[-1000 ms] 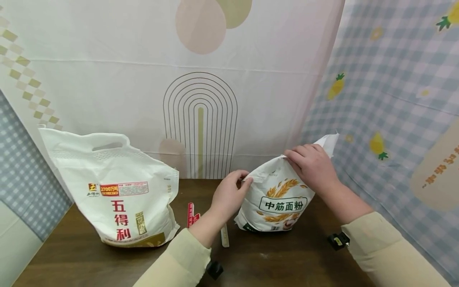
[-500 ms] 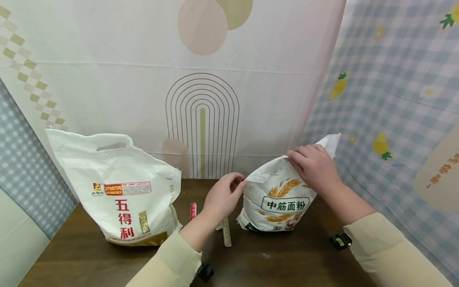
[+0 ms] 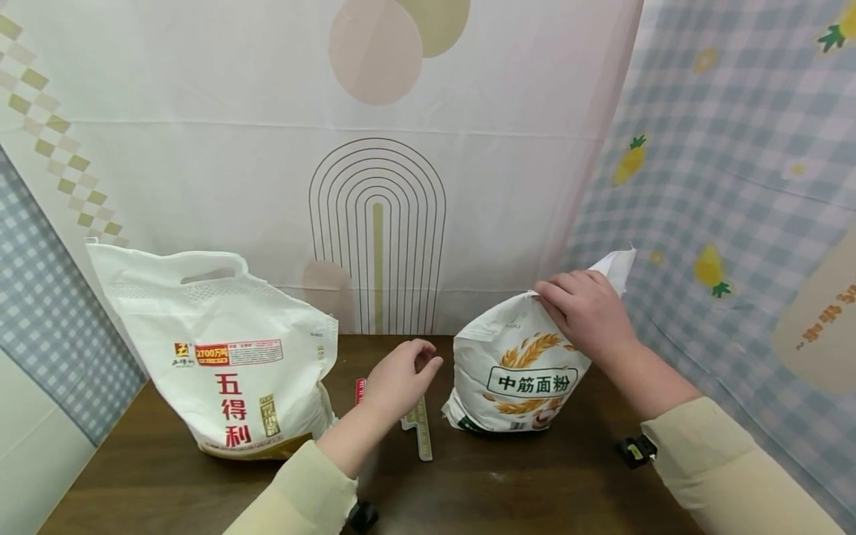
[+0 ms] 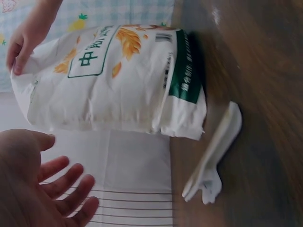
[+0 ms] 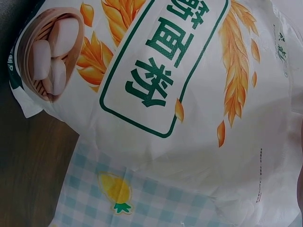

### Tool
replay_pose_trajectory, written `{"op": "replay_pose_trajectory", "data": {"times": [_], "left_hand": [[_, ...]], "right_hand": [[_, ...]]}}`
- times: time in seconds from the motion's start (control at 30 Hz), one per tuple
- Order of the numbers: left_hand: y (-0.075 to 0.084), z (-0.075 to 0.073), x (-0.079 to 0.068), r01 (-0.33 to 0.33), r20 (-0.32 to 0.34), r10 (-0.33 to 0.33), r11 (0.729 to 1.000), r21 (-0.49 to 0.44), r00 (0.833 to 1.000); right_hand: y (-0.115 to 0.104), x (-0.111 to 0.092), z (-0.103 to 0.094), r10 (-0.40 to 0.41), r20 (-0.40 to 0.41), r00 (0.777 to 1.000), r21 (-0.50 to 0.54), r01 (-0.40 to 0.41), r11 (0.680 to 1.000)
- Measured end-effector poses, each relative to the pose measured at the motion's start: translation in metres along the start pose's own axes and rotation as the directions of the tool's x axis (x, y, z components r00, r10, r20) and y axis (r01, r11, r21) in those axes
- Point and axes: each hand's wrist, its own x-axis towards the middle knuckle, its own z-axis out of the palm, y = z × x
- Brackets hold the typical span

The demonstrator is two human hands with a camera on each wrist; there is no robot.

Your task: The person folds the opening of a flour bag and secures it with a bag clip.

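A white flour bag (image 3: 515, 357) with green lettering and orange wheat ears stands on the right of the table. My right hand (image 3: 588, 308) grips its folded top edge, and a corner of the bag juts up behind the fingers. To the left of this bag, my left hand (image 3: 403, 377) is in the air, apart from it, with fingers spread and holding nothing in the left wrist view. Below that hand lies a long pale bag clip (image 4: 215, 151), partly covered by the hand in the head view. Beside it a red clip (image 3: 360, 389) shows only its end.
A larger white flour bag (image 3: 234, 349) with red lettering and a cut-out handle stands upright at the left. Both bags are on a brown wooden table (image 3: 508, 490). A printed cloth (image 3: 508, 186) hangs behind, and a blue checked cloth (image 3: 709, 200) at the right.
My left hand has let go of the left top edge of the smaller flour bag and moved left and slightly down. The right hand has kept its grip on the top.
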Motion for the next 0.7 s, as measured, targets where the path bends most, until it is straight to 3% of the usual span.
{"op": "replay_pose_trajectory", "data": {"times": [0.27,0.5,0.7], "left_hand": [[-0.019,0.004,-0.004,0.0,0.067,-0.013,0.98,0.199,0.998],[-0.027,0.01,-0.01,-0.018,0.118,-0.027,0.929,0.37,0.993],[-0.034,0.015,-0.014,-0.037,0.168,-0.046,0.888,0.459,0.985]], "right_hand": [[-0.001,0.001,0.0,-0.008,-0.027,1.0,0.006,0.009,1.0],[0.0,0.0,0.001,-0.002,-0.02,1.0,0.002,0.002,1.0],[-0.001,0.0,0.001,0.005,-0.018,1.0,-0.002,-0.005,1.0]]}}
